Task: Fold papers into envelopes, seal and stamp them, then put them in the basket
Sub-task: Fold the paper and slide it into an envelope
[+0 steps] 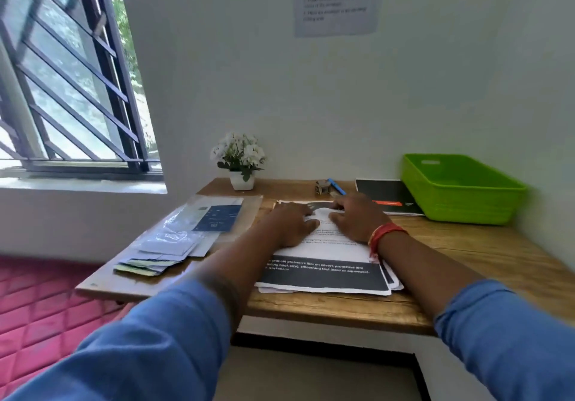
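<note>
Your paper stack (326, 264) lies at the middle of the desk (466, 264), its near edge just short of the desk's front edge. To the right of the stack the wood is bare out to the desk's right edge; the green basket (460, 189) sits beyond that, in the far right corner against the wall. To the left of the stack, envelopes and plastic sleeves (174, 239) crowd the desk's left edge. Your left hand (289, 223) and right hand (357, 217) both press flat on the stack's far half, fingers spread, gripping nothing. The top sheet is white with printed text and a dark band near you. A flower pot (241, 180) stands behind the stack.
</note>
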Demonstrator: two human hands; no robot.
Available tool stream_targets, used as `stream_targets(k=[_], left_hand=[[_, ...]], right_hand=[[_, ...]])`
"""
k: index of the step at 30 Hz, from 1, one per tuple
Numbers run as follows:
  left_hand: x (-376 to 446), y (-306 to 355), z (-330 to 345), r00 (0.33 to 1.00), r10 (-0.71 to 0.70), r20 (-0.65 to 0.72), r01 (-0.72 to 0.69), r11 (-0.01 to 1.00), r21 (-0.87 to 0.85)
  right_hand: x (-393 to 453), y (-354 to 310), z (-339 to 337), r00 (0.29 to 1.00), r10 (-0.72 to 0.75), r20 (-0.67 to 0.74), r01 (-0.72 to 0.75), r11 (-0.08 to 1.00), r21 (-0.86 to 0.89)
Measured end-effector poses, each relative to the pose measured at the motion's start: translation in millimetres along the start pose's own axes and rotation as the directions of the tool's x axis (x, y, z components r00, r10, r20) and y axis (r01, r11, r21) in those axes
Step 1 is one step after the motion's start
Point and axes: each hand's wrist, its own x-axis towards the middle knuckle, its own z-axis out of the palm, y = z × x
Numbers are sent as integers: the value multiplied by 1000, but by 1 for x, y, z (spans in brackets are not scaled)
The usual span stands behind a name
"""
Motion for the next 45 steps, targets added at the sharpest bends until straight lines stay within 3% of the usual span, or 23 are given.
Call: stream_targets(k=[6,9,12,16,19,23,26,30,34,38,42,45], left_hand=[[20,21,-9,988,-59,145,52,998,46],[29,35,-12,983,9,183,-11,1000,8],[44,43,-3,991,38,132,-24,994,-106],[60,40,16,997,-39,70,57,960,-275],[58,38,24,999,-29,29,36,961,-273],[50,48,25,999,47,20,-40,968,-249],[48,55,26,997,45,-59,-55,983,-178],[44,59,18,969,-10,-247,-27,989,-143],[34,62,7,944,-2,-329,-34,994,-102],[30,65,-5,935,7,-354,-34,997,-70],[29,72,-23,921,74,-383,-77,997,6],[29,77,-30,913,121,-388,-93,991,92]], right_hand=[[0,6,-1,999,52,-2,-50,980,193],[12,9,0,994,109,24,-111,969,222],[24,20,0,981,191,32,-194,955,225],[34,34,1,961,277,18,-275,940,202],[43,36,-4,937,343,69,-349,902,253],[44,39,-16,955,272,120,-294,921,257],[34,41,-30,972,232,37,-225,875,429],[23,51,-35,974,213,-80,-94,698,710],[15,58,-35,970,241,20,-114,384,916],[11,55,-38,967,248,55,-105,194,975],[18,71,-47,946,323,1,-2,2,1000],[17,74,-46,949,310,57,-20,-122,992]])
